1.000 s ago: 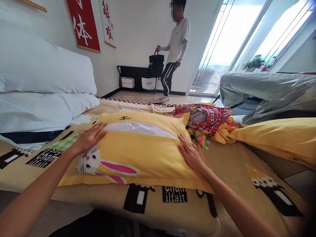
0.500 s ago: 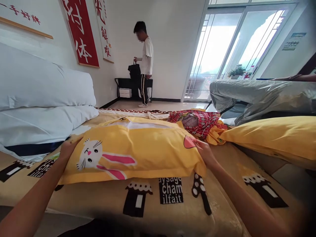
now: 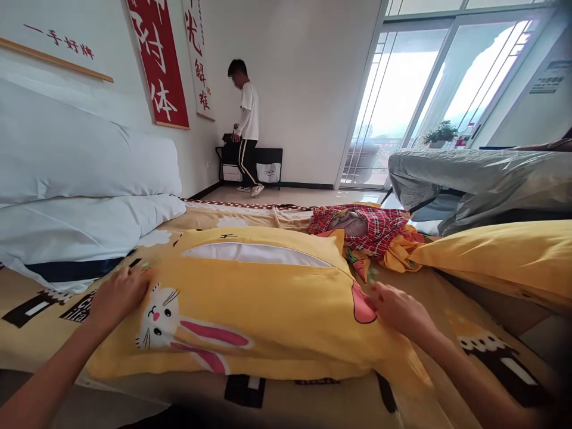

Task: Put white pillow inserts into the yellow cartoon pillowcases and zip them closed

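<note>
A yellow pillowcase (image 3: 277,310) with a printed white rabbit lies in front of me on the patterned blanket. Through a long slit along its far side, a white pillow (image 3: 259,255) shows inside. My left hand (image 3: 118,295) is closed on the left edge of the pillowcase, close above the rabbit's head. On the opposite side, my right hand (image 3: 400,307) pinches the right edge beside a pink printed patch. The fingertips of both hands are partly hidden by the cloth.
White pillows (image 3: 89,161) are stacked at the left. Red checked cloth (image 3: 379,229) lies beyond the pillowcase, and another yellow pillow (image 3: 500,253) is at the right. Behind it stands something under a grey plastic cover (image 3: 473,170). A person (image 3: 248,119) is by a black bench against the wall.
The pillowcase has moved nearer to me and its slit faces up more, showing more white pillow. Both hands stay on its sides. The person at the back has stepped left, lowering the black bag.
</note>
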The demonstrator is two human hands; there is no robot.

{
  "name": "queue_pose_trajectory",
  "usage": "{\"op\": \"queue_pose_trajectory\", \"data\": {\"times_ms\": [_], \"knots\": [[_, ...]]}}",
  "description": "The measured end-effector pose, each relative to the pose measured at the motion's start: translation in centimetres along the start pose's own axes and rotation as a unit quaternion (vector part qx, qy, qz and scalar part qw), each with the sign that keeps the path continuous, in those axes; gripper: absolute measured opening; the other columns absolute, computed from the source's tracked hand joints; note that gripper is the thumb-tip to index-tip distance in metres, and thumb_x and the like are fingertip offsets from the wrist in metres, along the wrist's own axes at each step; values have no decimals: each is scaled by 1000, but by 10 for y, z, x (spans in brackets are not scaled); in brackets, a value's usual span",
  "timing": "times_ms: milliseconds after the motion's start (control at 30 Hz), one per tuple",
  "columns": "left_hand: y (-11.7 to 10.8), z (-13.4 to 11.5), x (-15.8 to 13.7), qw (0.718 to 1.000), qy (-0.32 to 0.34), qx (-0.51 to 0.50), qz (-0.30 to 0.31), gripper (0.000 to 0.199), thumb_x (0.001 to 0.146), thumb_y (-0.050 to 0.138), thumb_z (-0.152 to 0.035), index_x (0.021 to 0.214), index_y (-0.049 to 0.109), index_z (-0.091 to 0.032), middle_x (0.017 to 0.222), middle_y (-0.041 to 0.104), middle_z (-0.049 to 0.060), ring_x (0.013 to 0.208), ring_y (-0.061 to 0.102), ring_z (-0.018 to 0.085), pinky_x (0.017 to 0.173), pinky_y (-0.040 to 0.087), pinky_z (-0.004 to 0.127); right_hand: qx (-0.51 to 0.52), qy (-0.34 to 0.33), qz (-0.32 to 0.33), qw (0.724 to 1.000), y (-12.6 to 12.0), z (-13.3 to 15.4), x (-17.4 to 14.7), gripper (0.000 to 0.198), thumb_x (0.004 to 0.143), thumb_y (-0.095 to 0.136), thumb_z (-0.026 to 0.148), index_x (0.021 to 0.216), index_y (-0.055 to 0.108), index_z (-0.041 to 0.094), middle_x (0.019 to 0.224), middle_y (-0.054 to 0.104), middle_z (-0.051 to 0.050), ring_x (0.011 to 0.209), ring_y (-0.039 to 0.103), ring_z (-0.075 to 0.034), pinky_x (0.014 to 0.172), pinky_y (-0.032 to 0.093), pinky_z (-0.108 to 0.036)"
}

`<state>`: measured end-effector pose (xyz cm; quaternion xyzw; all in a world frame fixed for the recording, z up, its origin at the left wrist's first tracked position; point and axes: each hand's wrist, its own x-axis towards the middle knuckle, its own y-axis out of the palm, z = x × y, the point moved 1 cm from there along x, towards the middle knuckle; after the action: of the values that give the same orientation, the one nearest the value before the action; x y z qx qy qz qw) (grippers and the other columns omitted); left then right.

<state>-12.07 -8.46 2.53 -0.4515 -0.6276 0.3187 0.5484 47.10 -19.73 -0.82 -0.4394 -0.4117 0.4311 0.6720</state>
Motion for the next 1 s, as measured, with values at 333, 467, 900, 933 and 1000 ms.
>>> {"op": "queue_pose_trajectory", "data": {"times_ms": [333,467,900,933,1000], "knots": [[-15,-183,5,924,312,-100,196,61,93,32,-52,141,45,-15,146,44,6,137,37,21,115,28,33,141,-370,-8,918,-1,162,10,49,95,38,45,135,53,22,141,51,-5,130,47,-22,110,37,-39],[6,-158,24,942,222,-104,230,66,94,24,-55,144,40,-16,151,37,5,140,31,21,117,23,34,120,-238,34,963,11,138,32,53,97,33,45,136,51,15,140,52,-11,129,48,-24,109,36,-41],[-15,-128,22,965,146,1,219,59,93,19,-52,137,47,-24,133,57,9,116,56,29,97,41,42,-181,-208,60,959,-43,161,-13,43,99,27,27,100,66,10,94,70,-19,92,67,-29,78,46,-37],[-16,-128,24,965,154,17,211,58,93,19,-51,136,49,-24,133,57,10,116,56,28,97,41,42,-197,-221,67,953,-50,161,-9,39,97,31,23,98,67,10,94,70,-19,91,68,-29,77,47,-37],[-16,-127,33,963,162,44,212,56,93,21,-47,126,59,-21,126,62,12,114,58,29,99,36,46,-223,-224,84,945,-62,163,2,28,89,43,15,95,70,9,91,70,-21,89,68,-29,74,48,-36]]}}
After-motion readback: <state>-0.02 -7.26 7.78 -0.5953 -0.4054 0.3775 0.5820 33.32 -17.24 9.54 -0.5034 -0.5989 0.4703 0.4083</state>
